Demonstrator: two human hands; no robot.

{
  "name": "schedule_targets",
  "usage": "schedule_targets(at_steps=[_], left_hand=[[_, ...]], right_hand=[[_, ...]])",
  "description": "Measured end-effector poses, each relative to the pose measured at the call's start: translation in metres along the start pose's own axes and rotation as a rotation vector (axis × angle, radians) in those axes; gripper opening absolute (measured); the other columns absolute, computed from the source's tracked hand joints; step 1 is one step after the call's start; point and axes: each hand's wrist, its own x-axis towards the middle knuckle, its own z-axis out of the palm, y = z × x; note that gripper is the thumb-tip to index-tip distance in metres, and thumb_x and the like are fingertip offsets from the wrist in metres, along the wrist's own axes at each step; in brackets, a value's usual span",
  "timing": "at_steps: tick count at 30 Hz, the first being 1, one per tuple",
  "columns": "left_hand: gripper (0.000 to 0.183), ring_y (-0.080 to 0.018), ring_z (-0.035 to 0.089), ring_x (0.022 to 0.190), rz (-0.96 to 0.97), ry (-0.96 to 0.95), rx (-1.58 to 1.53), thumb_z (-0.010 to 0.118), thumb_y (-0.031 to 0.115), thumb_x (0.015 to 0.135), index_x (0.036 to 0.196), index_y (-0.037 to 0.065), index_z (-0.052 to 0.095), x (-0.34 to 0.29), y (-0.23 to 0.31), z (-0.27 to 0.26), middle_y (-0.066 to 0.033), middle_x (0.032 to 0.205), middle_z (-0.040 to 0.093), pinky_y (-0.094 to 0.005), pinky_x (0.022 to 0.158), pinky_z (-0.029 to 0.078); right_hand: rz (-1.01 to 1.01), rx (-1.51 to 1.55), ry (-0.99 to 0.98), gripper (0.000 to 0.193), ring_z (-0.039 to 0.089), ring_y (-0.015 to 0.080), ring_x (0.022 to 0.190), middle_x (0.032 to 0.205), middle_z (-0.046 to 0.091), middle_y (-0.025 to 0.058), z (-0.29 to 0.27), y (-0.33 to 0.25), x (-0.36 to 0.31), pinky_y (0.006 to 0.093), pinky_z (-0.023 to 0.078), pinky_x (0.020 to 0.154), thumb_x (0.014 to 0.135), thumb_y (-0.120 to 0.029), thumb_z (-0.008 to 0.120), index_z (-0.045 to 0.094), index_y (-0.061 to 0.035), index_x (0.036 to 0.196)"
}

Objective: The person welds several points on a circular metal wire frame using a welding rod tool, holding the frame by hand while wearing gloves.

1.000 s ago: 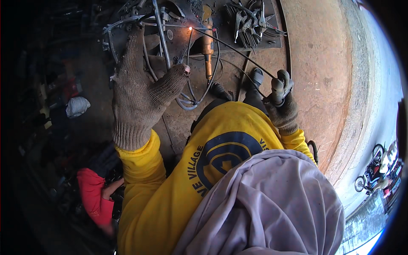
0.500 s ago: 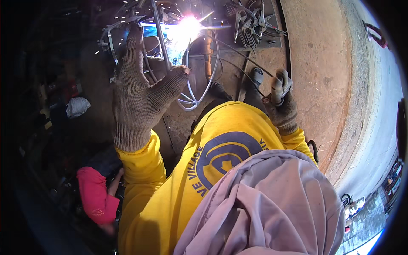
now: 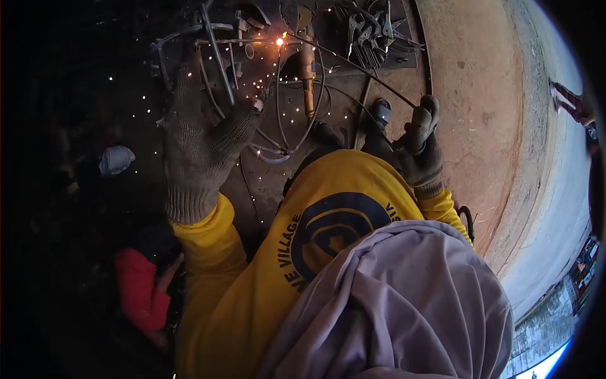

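Note:
My right hand [image 3: 421,144], in a knitted work glove, is wrapped round a welding electrode holder, mostly hidden by the fingers. From it a long thin welding electrode [image 3: 353,65] slants up and left. Near its far end a small orange spot glows on a frame of bent metal rods [image 3: 218,63], and sparks scatter below. My left hand [image 3: 199,136], also gloved, lies beside the frame with thumb and fingers spread apart. Its fingertips are lost in the dark among the rods, so any contact there cannot be made out.
An orange-brown tool [image 3: 307,76] stands near the glowing spot. Several locking pliers [image 3: 372,31] lie heaped at the upper right. A cable runs towards my right hand. A person in a red top [image 3: 142,290] is at the lower left; a crumpled pale bag [image 3: 117,160] lies above.
The bright white arc has died to a small orange glow, and the scene has darkened. My left hand has shifted slightly left and down. The electrode's hand end has moved slightly right.

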Motion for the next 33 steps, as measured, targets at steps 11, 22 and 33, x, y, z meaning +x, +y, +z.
schedule_targets(at_steps=[11,22,33], left_hand=[[0.067,-0.0219,0.066,0.097,-0.186,0.037,-0.211,0.074,0.031,0.088,0.141,0.001,0.046,-0.004,-0.011,-0.009,-0.0133,0.121,0.062,-0.0353,0.086,0.055],[0.073,-0.022,0.066,0.101,-0.221,0.077,-0.147,0.074,0.037,0.087,0.143,0.002,0.045,-0.008,-0.015,-0.009,-0.0153,0.123,0.063,-0.0338,0.087,0.055],[0.077,-0.0231,0.069,0.098,-0.211,0.099,-0.095,0.075,0.032,0.084,0.148,0.002,0.042,-0.01,-0.013,-0.01,-0.0187,0.125,0.064,-0.0364,0.085,0.056]], right_hand=[[0.112,0.063,-0.029,0.071,0.059,0.0304,0.12,0.133,0.057,0.0198,0.0,0.008,-0.003,0.0349,0.044,0.102,0.078,-0.019,0.076,0.05,-0.0011,0.141],[-0.013,-0.042,-0.005,0.051,0.064,0.0148,0.081,0.088,0.067,0.0054,0.003,0.006,0.004,0.0294,0.052,0.08,0.085,-0.009,0.071,0.05,0.0024,0.13],[0.023,0.03,0.031,0.049,0.06,0.0122,0.08,0.086,0.065,0.0027,0.005,0.005,0.005,0.0281,0.05,0.08,0.085,-0.009,0.072,0.051,0.0021,0.127]])
